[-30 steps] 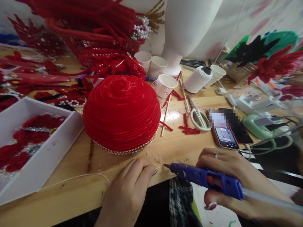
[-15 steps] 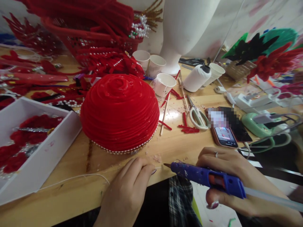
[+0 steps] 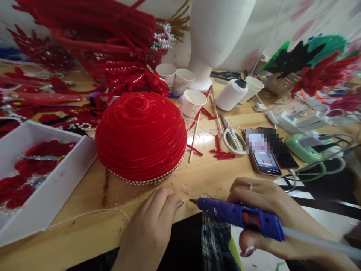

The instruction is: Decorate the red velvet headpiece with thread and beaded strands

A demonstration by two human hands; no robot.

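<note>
Here, glue gun [image 3: 237, 215] near table edge [image 3: 187, 213]

The pistol-shaped blue plastic glue gun [image 3: 234, 213] is smooth with a slight sheen, its glue stick [image 3: 310, 239] translucent and smooth. The thin white cord [image 3: 93, 212] looks matt. Velvety pile covers the ridged red dome [image 3: 141, 139], rimmed with shiny beads [image 3: 141, 183]. The pale wooden table [image 3: 203, 175] gleams; the white paper cup [image 3: 197, 98] looks matt.

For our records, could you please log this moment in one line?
Left hand: holding white cord; right hand: holding blue hot-glue gun; nozzle: near cord's end; red dome: on table
</note>
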